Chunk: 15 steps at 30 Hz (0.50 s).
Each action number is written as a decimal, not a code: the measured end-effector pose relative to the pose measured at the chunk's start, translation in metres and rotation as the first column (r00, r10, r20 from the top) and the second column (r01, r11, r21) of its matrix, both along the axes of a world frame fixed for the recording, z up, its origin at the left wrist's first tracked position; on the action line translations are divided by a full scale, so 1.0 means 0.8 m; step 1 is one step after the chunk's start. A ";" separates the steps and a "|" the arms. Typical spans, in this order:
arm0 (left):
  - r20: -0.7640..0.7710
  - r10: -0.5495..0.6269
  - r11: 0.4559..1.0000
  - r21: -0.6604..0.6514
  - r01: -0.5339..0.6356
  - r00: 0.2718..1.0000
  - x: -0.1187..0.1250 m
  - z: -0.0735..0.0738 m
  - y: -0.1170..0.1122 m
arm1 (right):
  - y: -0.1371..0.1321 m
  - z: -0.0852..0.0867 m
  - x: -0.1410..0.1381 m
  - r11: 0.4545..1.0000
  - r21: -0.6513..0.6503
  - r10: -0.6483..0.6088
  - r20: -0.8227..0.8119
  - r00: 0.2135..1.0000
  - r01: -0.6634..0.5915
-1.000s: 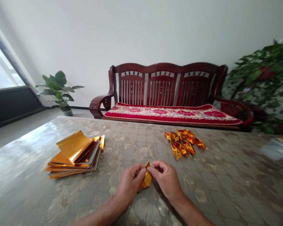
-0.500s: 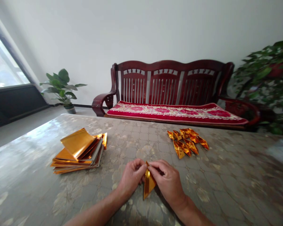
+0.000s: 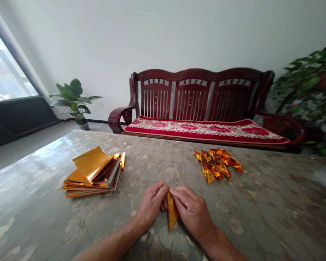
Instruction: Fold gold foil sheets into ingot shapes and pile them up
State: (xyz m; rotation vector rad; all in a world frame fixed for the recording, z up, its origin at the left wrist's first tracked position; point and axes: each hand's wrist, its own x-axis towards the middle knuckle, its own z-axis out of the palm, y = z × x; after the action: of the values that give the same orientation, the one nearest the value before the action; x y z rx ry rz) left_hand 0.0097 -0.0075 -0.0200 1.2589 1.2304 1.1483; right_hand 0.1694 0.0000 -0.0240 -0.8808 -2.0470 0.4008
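Note:
My left hand [image 3: 151, 206] and my right hand [image 3: 193, 214] meet over the near middle of the table [image 3: 274, 203]. Both pinch a folded piece of gold foil paper [image 3: 172, 214], which stands on edge between them with its point toward me. A stack of flat gold foil sheets [image 3: 93, 172] lies to the left, its top sheet curled up. A small heap of folded gold pieces [image 3: 218, 163] lies to the right, farther back.
The table has a glossy, patterned cover. Behind it stands a dark red wooden bench [image 3: 201, 105] with a red flowered cushion. A potted plant [image 3: 74, 99] sits on the floor at the left wall and a leafy plant [image 3: 312, 90] at the right.
The folded gold piece has turned from lying between the fingers to standing on edge with its point toward me. My view has shifted slightly.

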 end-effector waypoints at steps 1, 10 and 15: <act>-0.007 0.002 1.000 0.005 -0.002 1.000 0.000 0.000 0.001 | 0.000 -0.001 0.000 1.000 0.001 0.010 -0.003 1.000 -0.010; -0.072 0.050 0.998 -0.030 -0.052 0.996 -0.003 -0.008 0.003 | -0.001 0.001 0.000 0.995 -0.076 0.053 -0.058 0.997 -0.058; -0.097 0.087 0.996 -0.009 -0.088 0.991 0.001 -0.004 -0.005 | 0.000 0.006 -0.004 0.959 -0.275 -0.110 -0.127 0.986 0.071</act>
State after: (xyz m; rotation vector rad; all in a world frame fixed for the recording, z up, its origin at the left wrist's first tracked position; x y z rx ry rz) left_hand 0.0106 -0.0111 -0.0230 1.2739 1.3747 1.1518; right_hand 0.1665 -0.0003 -0.0190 -1.0742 -1.8411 0.6841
